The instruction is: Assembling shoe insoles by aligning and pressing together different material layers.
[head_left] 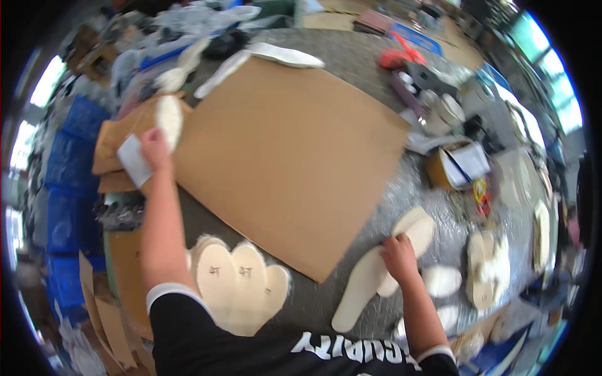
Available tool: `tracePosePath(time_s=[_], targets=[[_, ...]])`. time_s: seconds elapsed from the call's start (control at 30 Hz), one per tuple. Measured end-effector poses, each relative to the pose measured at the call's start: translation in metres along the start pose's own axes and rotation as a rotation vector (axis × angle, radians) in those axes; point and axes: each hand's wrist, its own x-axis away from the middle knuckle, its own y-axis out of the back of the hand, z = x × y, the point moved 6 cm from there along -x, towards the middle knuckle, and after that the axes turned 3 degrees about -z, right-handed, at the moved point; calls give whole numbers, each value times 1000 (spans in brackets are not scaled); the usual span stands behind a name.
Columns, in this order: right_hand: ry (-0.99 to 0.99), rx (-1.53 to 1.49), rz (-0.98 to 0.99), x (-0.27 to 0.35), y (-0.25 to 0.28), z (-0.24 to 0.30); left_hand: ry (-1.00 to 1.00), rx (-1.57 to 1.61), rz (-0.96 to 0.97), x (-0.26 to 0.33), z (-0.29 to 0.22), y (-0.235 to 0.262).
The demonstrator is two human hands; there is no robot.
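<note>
At the left edge of a large brown cardboard sheet (288,156), my left hand (155,149) is closed at the lower end of a white insole (169,118). A small white sheet (133,160) lies against the same hand; whether the fingers grip it too is unclear. To the right, my right hand (399,255) has its fingers closed on cream insoles (416,227). Another long insole (357,289) extends from beneath that hand toward me. Several marked cream insoles (235,279) overlap near my body on the left.
More white insoles (288,55) line the sheet's far corner. Further insoles (483,269) sit at the right, beyond a loose one (441,281). An open box with papers (461,164) and a cup-like container (444,116) stand back right. Blue crates (72,216) are stacked left.
</note>
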Motion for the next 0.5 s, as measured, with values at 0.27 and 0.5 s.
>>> tracePosePath(time_s=[0.27, 0.5], targets=[[-6, -449, 21, 50, 41, 26, 372, 1226, 380, -60, -35, 152], [250, -737, -152, 188, 80, 40, 349, 1043, 259, 72, -149, 286]])
